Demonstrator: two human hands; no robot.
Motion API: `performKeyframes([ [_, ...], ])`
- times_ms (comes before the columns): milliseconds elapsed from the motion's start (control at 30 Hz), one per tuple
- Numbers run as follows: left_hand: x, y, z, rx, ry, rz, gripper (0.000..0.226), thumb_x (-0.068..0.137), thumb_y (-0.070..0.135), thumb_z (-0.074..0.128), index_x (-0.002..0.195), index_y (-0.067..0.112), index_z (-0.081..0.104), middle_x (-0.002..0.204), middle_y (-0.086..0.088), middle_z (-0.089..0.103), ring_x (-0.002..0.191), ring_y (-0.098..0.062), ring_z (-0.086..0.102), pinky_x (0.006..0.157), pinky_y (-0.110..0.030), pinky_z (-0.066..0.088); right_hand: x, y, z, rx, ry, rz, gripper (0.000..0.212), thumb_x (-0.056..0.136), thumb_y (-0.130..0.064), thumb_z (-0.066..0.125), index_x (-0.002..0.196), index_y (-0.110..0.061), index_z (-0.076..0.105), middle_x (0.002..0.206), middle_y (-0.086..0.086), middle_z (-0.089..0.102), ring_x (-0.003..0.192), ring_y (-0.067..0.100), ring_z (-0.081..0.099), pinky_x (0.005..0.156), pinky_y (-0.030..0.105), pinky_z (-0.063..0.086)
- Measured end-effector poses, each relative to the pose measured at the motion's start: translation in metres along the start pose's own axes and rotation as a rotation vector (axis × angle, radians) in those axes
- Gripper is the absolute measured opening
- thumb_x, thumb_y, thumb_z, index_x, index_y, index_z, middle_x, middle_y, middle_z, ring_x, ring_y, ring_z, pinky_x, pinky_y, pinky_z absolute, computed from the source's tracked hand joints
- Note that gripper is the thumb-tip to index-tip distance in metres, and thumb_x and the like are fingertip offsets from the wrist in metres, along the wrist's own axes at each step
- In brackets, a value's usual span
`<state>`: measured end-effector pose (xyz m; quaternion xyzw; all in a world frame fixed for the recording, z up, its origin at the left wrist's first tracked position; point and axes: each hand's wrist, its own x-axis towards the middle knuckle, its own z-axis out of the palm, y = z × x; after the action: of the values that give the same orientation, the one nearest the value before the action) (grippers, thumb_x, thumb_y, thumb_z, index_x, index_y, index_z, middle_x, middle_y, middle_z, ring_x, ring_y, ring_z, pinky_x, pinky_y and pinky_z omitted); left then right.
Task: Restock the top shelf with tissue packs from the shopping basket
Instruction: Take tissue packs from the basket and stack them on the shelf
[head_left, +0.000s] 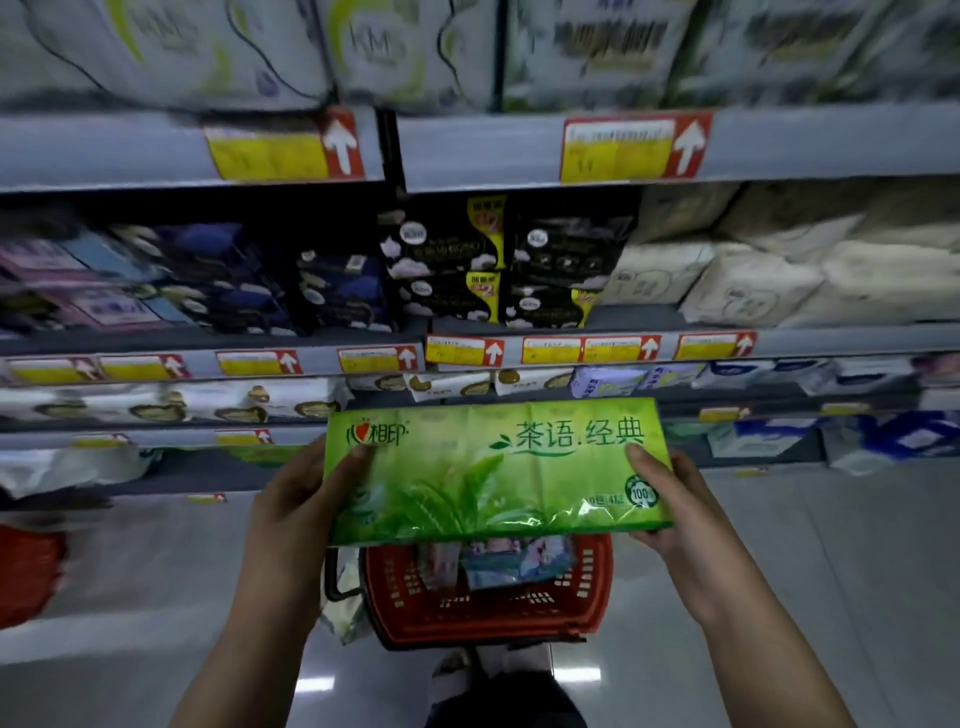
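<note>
Green tissue pack (493, 467) held level above red shopping basket (467, 618), other packs (514, 566) inside

The pack (493, 467) is wrapped in glossy green plastic film, creased and shining along its lower edge. The basket (488, 613) is red moulded plastic with slotted walls. The floor (805, 571) is smooth and glossy; the grey shelf fronts (104, 150) look matt, perhaps painted metal.

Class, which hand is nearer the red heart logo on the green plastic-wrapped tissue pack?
Left hand: thumb just beneath the red heart logo; right hand grips the green tissue pack's opposite end.
</note>
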<state>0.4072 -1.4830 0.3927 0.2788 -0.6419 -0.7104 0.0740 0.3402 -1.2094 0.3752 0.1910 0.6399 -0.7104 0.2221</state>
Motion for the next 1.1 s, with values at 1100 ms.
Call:
performKeyframes([
  [1100,-0.056,0.191,-0.002,-0.239,-0.102,0.34,0.052,0.073,0.028,0.066,0.123,0.016,0.06,0.125,-0.005,0.065,0.115,-0.028,0.061,0.085,-0.04,0.049,-0.136,-0.177,0.033,0.162,-0.09,-0.508,0.062,0.082,-0.043,0.062,0.138,-0.04,0.036,0.123,-0.018,0.041,0.116,0.006,0.035,0.108,0.042,0.025],
])
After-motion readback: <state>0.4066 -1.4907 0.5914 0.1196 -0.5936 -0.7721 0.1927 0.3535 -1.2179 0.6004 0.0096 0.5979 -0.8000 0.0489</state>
